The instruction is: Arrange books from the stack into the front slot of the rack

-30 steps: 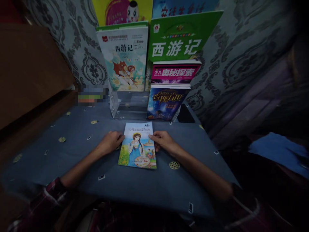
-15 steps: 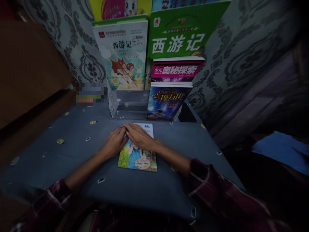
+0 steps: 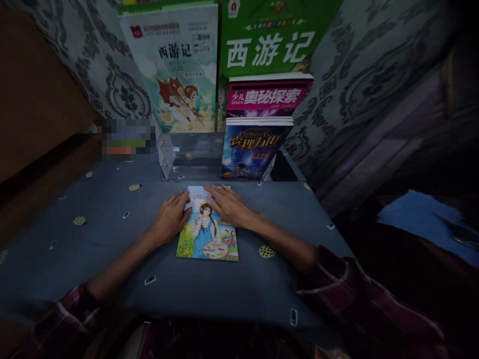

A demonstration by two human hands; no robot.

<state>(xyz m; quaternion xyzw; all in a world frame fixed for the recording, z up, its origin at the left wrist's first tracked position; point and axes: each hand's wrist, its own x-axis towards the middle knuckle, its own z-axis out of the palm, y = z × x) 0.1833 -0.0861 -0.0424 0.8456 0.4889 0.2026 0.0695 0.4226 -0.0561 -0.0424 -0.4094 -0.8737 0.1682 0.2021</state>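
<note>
Blue patterned tablecloth under everything. My left hand lies at left edge of thin paperback, fingers loosely spread, tips on its far-left corner, nothing pinched. Paperback lies flat, near centre of table, cover up. My right hand lies palm down on its far part, fingers spread flat. Looks light, floppy, glossy cover likely slippery; best taken by spine edge or a corner. Far side: clear stand, upright books.

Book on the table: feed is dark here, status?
Left hand flat at book edge. Right hand flat on cover. Rack behind, clear.
</note>
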